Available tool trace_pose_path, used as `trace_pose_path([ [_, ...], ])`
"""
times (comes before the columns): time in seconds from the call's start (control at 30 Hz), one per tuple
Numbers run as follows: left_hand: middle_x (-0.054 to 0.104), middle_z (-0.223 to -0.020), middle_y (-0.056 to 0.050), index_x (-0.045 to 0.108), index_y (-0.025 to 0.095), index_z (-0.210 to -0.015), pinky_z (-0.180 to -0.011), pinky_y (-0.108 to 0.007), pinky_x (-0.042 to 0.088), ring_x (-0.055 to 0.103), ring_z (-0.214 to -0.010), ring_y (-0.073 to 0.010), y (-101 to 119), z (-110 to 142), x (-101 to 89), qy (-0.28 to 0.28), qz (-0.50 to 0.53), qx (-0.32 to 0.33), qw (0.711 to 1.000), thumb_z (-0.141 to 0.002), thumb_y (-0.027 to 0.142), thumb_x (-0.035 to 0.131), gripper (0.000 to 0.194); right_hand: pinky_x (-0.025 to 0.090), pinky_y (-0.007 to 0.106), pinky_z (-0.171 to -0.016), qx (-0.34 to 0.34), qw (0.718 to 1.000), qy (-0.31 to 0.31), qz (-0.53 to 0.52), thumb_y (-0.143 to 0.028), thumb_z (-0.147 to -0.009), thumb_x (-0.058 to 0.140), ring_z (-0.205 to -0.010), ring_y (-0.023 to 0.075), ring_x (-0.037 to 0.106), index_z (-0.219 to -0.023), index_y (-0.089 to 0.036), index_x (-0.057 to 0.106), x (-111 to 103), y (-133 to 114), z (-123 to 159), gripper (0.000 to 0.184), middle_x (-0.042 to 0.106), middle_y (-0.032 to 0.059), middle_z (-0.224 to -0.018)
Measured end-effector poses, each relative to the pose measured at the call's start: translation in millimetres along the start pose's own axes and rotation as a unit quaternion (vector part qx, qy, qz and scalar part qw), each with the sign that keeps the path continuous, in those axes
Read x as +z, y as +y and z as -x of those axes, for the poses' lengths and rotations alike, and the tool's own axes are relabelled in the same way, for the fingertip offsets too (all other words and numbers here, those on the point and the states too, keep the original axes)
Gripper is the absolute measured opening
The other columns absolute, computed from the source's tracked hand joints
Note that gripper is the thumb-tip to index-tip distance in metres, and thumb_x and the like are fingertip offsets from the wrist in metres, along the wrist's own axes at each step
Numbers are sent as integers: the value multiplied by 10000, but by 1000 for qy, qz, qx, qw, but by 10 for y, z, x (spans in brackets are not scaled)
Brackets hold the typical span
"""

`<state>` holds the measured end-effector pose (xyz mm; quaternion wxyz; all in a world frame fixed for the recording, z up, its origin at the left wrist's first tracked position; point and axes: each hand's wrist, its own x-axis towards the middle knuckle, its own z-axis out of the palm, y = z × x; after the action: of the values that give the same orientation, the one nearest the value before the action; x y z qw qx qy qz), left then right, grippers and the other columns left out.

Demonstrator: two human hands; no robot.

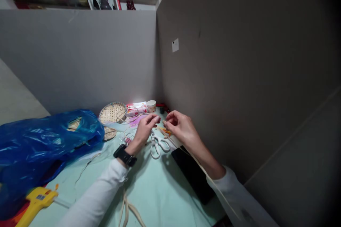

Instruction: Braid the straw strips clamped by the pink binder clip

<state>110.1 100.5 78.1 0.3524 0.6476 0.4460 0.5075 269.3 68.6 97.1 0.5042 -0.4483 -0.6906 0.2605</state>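
Pale strip [200, 166]: its near length trails along your right forearm and over the sleeve; its upper end looks to be at your right fingertips, above the table. Long axis runs diagonally, from the far end at the pinch back toward you and out to the right, with a slight bow. Tip direction is too small to read.

Right hand [183, 127]: thumb and index all but closed, a pale bit between them, most likely the strip's end. Left hand [144, 129]: fingers curled, thumb close to index, apart from the right. Can't tell if it has hold of anything.

Step, my read: fine two-handed fingertip work on the strip end. Next move calls for a light pinch, left fingertips lined up with that end, and the tail free of your sleeve.

Just below your hands: white scissors [152, 136], loops toward you. Black flat object [194, 173] under your right forearm. Further out: woven basket [113, 112] and paper cup [151, 105] beyond, blue bag [53, 131] left, yellow glue gun [39, 198] near left.
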Motion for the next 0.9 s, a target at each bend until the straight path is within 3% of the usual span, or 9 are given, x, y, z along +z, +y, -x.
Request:
trace_pose_path([
  [0.1, 639, -752, -21, 642, 181, -821, -637, -255, 457, 587, -685, -160, 216, 224, -116, -58, -16, 27, 998, -818, 357, 589, 184, 405, 236, -554, -30, 997, -29, 60, -201, -775, 618, -599, 148, 606, -831, -176, 600, 62, -26, 29, 64, 672, 11, -669],
  [0.2, 567, -626, 7, 616, 172, -700, -591, -235, 410, 513, -589, -127, 340, 366, -223, -71, -54, 49, 995, -824, 297, 591, 178, 402, 230, -567, -79, 992, -76, 63, -177, -803, 599, -617, 143, 621, -839, -175, 597, 119, -133, 101, 37, 690, 8, -696],
  [0.3, 544, -584, 16, 588, 173, -684, -548, -228, 380, 498, -549, -118, 390, 458, -343, -85, -59, 48, 993, -841, 288, 570, 196, 419, 228, -579, -88, 990, -105, 32, -195, -810, 612, -648, 148, 637, -829, -167, 607, 157, -238, 172, 35, 704, 17, -727],
  [0.43, 555, -595, 14, 580, 162, -729, -532, -213, 379, 508, -524, -98, 397, 622, -512, -125, 55, -32, 990, -831, 326, 589, 193, 440, 231, -553, -55, 980, -189, -44, -315, -855, 583, -603, 143, 634, -775, -154, 643, 208, -326, 246, 189, 694, 32, -690],
  [0.53, 570, -635, 5, 579, 156, -755, -539, -207, 394, 513, -532, -86, 376, 770, -641, -143, 133, -76, 978, -827, 342, 603, 201, 433, 217, -514, 1, 954, -261, -146, -382, -828, 615, -570, 122, 605, -776, -146, 639, 293, -366, 296, 243, 688, 43, -694],
  [0.7, 578, -636, -6, 588, 156, -789, -492, -228, 424, 540, -532, -117, 358, 927, -854, -167, 67, -78, 981, -818, 334, 608, 181, 370, 204, -471, 95, 925, -298, -215, -396, -747, 696, -483, 82, 491, -713, -147, 609, 503, -383, 365, 266, 647, 16, -611],
  [0.8, 558, -619, 6, 567, 165, -765, -486, -219, 404, 511, -513, -104, 354, 971, -944, -163, 47, -82, 982, -820, 333, 598, 179, 365, 203, -489, 98, 912, -313, -245, -403, -757, 694, -492, 76, 484, -718, -142, 615, 601, -393, 398, 275, 643, 12, -615],
  [0.9, 546, -628, 17, 549, 169, -768, -509, -204, 373, 481, -517, -82, 327, 1006, -1000, -149, 99, -93, 980, -826, 350, 594, 195, 415, 222, -571, 85, 899, -317, -292, -408, -788, 676, -585, 94, 554, -811, -142, 641, 654, -407, 440, 270, 678, 34, -735],
])
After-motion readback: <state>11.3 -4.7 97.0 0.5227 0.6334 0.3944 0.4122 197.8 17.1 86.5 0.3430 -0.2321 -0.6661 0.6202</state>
